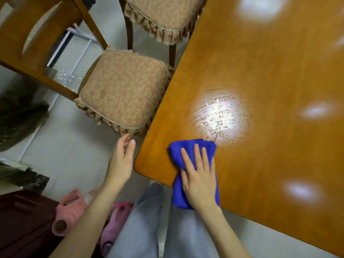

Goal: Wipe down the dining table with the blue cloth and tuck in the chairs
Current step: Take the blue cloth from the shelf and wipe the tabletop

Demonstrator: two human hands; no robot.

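Right hand (200, 180): flat, fingers straight, pressing the blue cloth (177, 152) onto the table (270, 71) near its corner. The cloth's rear end hangs over the near edge. A streaky patch (220, 116) shines at 1 o'clock from the cloth.

Left hand (121, 161): off the table at 9 o'clock from the cloth, fingers relaxed, holding nothing. Its fingertips are by the near chair's (122, 95) cushion frill; contact cannot be told.

Second chair (160, 13) at 12 o'clock from the first, seat partly under the table.
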